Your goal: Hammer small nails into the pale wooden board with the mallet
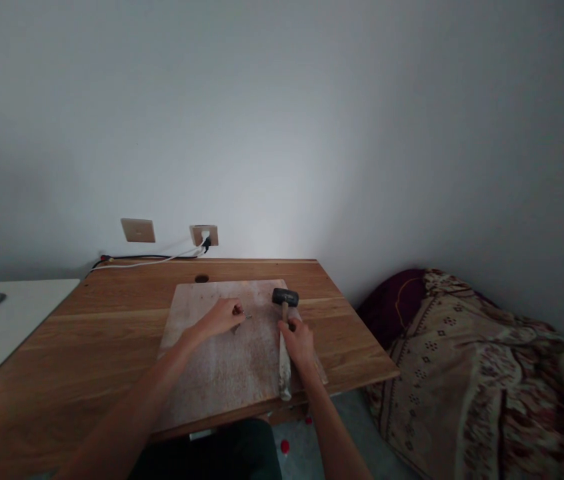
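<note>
Two wall sockets sit above the wooden tabletop, cables trailing along its back edge; a patterned blanket lies heaped to the right.

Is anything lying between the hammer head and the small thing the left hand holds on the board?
Nothing visible: the board is bare between the hammer, under the right hand, and the small item at the left hand.

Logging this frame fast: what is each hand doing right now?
Left hand: closed, fingers pinching a small nail on the board.
Right hand: closed on the hammer handle, head resting on the board.
</note>
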`<state>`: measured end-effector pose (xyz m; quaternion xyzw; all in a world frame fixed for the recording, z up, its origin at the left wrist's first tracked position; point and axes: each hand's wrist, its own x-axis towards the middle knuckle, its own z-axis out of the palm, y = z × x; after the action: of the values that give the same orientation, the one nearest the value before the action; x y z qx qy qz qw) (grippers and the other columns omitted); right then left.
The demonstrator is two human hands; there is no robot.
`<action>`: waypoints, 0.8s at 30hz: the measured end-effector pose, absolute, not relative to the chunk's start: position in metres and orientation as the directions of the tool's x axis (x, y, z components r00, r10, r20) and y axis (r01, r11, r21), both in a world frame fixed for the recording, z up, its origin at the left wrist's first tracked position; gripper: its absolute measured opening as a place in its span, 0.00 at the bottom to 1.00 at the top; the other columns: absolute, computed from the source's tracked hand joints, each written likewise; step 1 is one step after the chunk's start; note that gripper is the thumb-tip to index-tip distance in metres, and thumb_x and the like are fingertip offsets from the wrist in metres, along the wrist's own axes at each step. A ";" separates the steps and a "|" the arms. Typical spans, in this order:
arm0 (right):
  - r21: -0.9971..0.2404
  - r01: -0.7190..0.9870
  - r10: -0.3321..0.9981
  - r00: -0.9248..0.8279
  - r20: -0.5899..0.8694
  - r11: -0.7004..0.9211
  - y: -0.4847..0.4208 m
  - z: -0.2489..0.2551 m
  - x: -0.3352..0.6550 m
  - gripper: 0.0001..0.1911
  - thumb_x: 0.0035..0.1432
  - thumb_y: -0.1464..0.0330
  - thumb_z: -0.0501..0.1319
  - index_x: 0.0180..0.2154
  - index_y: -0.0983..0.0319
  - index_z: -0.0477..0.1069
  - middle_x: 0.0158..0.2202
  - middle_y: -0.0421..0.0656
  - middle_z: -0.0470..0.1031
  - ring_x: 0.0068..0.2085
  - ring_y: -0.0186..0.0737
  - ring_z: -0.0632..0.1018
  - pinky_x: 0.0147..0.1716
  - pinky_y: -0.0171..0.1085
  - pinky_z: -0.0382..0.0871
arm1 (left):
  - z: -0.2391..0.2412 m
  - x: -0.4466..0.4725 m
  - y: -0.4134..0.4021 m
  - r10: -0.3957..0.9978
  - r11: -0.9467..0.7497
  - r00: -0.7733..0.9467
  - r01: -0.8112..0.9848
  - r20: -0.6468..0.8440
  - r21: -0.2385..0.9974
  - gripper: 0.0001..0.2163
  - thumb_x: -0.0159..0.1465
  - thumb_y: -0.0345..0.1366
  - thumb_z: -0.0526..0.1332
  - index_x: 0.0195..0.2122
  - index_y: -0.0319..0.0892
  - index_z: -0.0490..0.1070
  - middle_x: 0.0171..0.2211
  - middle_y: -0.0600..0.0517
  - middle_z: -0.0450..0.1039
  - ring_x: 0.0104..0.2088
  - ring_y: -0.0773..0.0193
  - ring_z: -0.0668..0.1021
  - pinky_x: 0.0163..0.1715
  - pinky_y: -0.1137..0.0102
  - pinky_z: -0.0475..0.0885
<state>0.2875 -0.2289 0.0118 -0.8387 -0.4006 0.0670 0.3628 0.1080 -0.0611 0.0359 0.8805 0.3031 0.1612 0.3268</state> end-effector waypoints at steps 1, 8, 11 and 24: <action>-0.663 0.625 0.721 0.669 0.182 -0.412 -0.229 0.012 0.287 0.14 0.61 0.62 0.57 0.31 0.61 0.78 0.31 0.48 0.82 0.34 0.47 0.81 0.31 0.35 0.63 | 0.037 0.109 -0.060 0.649 -0.608 0.753 0.429 0.107 0.668 0.04 0.57 0.32 0.59 0.29 0.41 0.73 0.28 0.50 0.77 0.31 0.61 0.78 0.33 0.70 0.69; -0.672 0.625 0.718 0.667 0.196 -0.397 -0.228 0.009 0.288 0.13 0.60 0.62 0.57 0.28 0.60 0.76 0.29 0.46 0.81 0.33 0.46 0.80 0.31 0.35 0.64 | 0.032 0.112 -0.062 0.595 -0.648 0.791 0.367 0.144 0.667 0.03 0.56 0.31 0.59 0.29 0.41 0.72 0.30 0.50 0.75 0.31 0.62 0.77 0.34 0.70 0.69; -0.676 0.620 0.721 0.668 0.187 -0.399 -0.228 0.009 0.289 0.13 0.60 0.61 0.57 0.28 0.59 0.76 0.29 0.46 0.80 0.33 0.46 0.80 0.31 0.35 0.63 | 0.027 0.119 -0.065 0.531 -0.631 0.840 0.300 0.116 0.715 0.03 0.56 0.33 0.60 0.29 0.41 0.72 0.27 0.52 0.75 0.30 0.62 0.77 0.33 0.70 0.68; -0.838 0.418 0.701 0.711 0.062 -0.350 -0.225 0.005 0.293 0.13 0.64 0.61 0.53 0.41 0.62 0.71 0.30 0.46 0.80 0.31 0.45 0.81 0.33 0.36 0.69 | 0.024 0.193 -0.010 0.653 -0.545 0.701 0.169 0.289 0.821 0.11 0.57 0.32 0.62 0.42 0.41 0.74 0.34 0.51 0.79 0.32 0.64 0.78 0.37 0.70 0.72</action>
<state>0.2932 -0.2251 0.0050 -0.8067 -0.3466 0.1561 0.4524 0.1935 -0.0101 0.0242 0.8273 0.2483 0.2968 0.4073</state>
